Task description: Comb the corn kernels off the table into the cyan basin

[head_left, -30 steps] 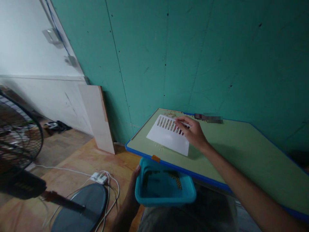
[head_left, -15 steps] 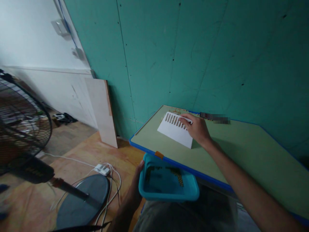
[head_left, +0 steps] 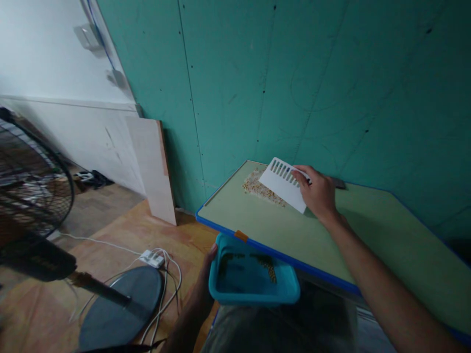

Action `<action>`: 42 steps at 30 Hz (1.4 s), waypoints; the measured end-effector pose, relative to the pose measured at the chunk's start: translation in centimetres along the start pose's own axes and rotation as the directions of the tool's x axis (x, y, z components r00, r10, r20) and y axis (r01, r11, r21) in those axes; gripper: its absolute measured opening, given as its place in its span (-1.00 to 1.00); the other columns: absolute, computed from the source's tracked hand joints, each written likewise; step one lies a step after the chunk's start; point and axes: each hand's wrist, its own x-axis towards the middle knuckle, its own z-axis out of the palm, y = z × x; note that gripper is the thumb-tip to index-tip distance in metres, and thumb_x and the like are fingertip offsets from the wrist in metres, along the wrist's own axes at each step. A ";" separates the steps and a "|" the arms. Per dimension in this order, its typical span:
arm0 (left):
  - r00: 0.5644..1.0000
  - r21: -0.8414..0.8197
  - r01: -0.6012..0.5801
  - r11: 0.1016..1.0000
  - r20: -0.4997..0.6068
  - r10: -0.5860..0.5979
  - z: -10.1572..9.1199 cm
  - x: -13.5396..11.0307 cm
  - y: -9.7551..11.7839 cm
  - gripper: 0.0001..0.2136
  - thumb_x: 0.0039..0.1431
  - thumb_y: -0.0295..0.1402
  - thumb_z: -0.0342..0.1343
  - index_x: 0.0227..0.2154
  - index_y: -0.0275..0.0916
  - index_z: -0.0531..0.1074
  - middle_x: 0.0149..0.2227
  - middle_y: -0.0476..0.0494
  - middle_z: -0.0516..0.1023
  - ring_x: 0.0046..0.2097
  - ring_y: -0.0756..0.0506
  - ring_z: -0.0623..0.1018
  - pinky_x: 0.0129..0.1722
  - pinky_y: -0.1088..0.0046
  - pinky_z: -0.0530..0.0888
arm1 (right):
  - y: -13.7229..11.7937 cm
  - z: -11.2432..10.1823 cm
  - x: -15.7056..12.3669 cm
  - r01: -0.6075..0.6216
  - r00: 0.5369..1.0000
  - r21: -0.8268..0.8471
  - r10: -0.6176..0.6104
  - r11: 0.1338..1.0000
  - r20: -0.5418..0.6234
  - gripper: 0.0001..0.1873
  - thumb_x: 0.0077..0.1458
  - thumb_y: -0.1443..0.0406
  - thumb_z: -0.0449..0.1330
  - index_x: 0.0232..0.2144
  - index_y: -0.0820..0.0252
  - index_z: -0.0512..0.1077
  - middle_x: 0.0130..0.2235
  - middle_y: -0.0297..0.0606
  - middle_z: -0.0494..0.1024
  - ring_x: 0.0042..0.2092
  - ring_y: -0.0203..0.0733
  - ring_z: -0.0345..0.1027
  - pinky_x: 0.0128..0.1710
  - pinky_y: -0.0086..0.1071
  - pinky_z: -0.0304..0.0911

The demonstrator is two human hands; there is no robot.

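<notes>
My right hand (head_left: 317, 192) is closed on the right end of a white slotted scraper (head_left: 281, 189), a thin board with a row of slots along its upper side. The scraper is tilted over the pale green tabletop (head_left: 324, 235). Left of it lies a patch of small yellowish beans mixed with white grains (head_left: 257, 187), partly hidden by the scraper. Below the table's front edge, my left hand (head_left: 206, 274) grips the left side of a turquoise plastic tub (head_left: 253, 298). Some round beans (head_left: 271, 270) lie inside the tub; the fingers beneath it are hidden.
An orange clip (head_left: 241, 236) sits on the table's blue edge. A dark flat object (head_left: 338, 183) lies at the back by the green wall (head_left: 228, 98). On the left floor stand a fan (head_left: 37, 196), a power strip (head_left: 151, 258) with cables, and a leaning board (head_left: 152, 171).
My right hand has lifted the scraper and moved it right and away from me, uncovering the patch of beans and grains. My left hand still holds the tub in place.
</notes>
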 end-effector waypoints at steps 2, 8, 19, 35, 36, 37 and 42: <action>1.000 -0.025 0.013 1.000 0.027 -0.013 0.3 -0.2 0.0 -0.41 0.24 -0.06 0.15 0.27 -0.21 0.35 -0.13 -0.14 0.75 -0.02 -0.27 0.67 0.19 0.22 0.42 | 0.7 -0.2 0.2 -0.049 0.998 -0.050 0.046 0.998 -0.049 -0.56 0.33 0.03 0.04 -0.02 0.12 0.56 -0.11 -0.06 0.66 -0.20 0.01 0.51 -0.19 -0.24 0.23; 0.998 -0.032 -0.062 0.998 -0.030 0.062 0.0 -0.3 -0.2 -0.27 0.20 -0.14 0.24 0.38 -0.13 0.13 -0.18 -0.01 0.76 -0.01 -0.19 0.67 0.20 0.35 0.40 | 3.5 -0.1 0.6 -0.221 0.961 -0.034 0.212 0.975 -0.176 -0.55 0.27 0.03 0.09 -0.08 0.20 0.61 -0.22 0.00 0.67 -0.26 0.04 0.50 -0.25 -0.22 0.25; 1.000 0.040 -0.001 0.999 0.024 0.000 1.1 -0.3 0.0 -0.41 0.20 -0.01 0.17 0.17 -0.29 0.45 -0.02 -0.22 0.70 0.13 -0.29 0.59 0.26 0.20 0.36 | 8.5 0.7 0.1 -0.465 0.853 0.070 0.467 0.883 -0.233 -0.59 0.11 0.12 0.17 -0.18 0.28 0.65 -0.20 0.07 0.67 -0.20 0.09 0.51 -0.18 -0.14 0.32; 0.999 0.032 0.028 0.999 0.014 -0.028 1.3 -0.4 -0.1 -0.43 0.18 0.00 0.18 0.12 -0.31 0.51 -0.06 -0.23 0.72 0.15 -0.31 0.57 0.27 0.16 0.37 | 9.9 2.1 -0.5 -0.438 0.889 0.078 0.445 0.895 -0.110 -0.59 0.10 0.13 0.15 -0.21 0.32 0.63 -0.21 0.05 0.67 -0.24 0.03 0.52 -0.19 -0.17 0.35; 1.000 0.032 0.024 0.999 0.015 -0.025 1.3 -0.4 -0.1 -0.43 0.19 0.00 0.17 0.12 -0.32 0.50 -0.05 -0.25 0.71 0.14 -0.31 0.57 0.27 0.16 0.36 | 9.8 2.3 -0.5 -0.428 0.895 0.100 0.437 0.898 -0.088 -0.58 0.10 0.12 0.14 -0.21 0.32 0.63 -0.22 0.05 0.67 -0.25 0.02 0.52 -0.21 -0.19 0.35; 1.000 0.030 0.022 0.999 0.013 -0.023 1.3 -0.4 -0.1 -0.43 0.19 -0.01 0.17 0.13 -0.32 0.49 -0.05 -0.25 0.71 0.14 -0.31 0.58 0.27 0.16 0.36 | 9.8 2.5 -0.5 -0.420 0.900 0.116 0.429 0.900 -0.070 -0.57 0.11 0.11 0.14 -0.21 0.33 0.62 -0.22 0.05 0.67 -0.26 0.01 0.52 -0.22 -0.19 0.35; 1.000 0.002 0.019 1.000 0.019 -0.019 1.4 -0.5 -0.1 -0.43 0.19 -0.03 0.19 0.15 -0.31 0.48 -0.05 -0.25 0.71 0.12 -0.32 0.59 0.26 0.17 0.38 | 9.6 3.2 -0.6 -0.387 0.916 0.155 0.399 0.909 -0.051 -0.56 0.10 0.09 0.15 -0.22 0.34 0.61 -0.22 0.06 0.66 -0.24 0.01 0.53 -0.20 -0.20 0.35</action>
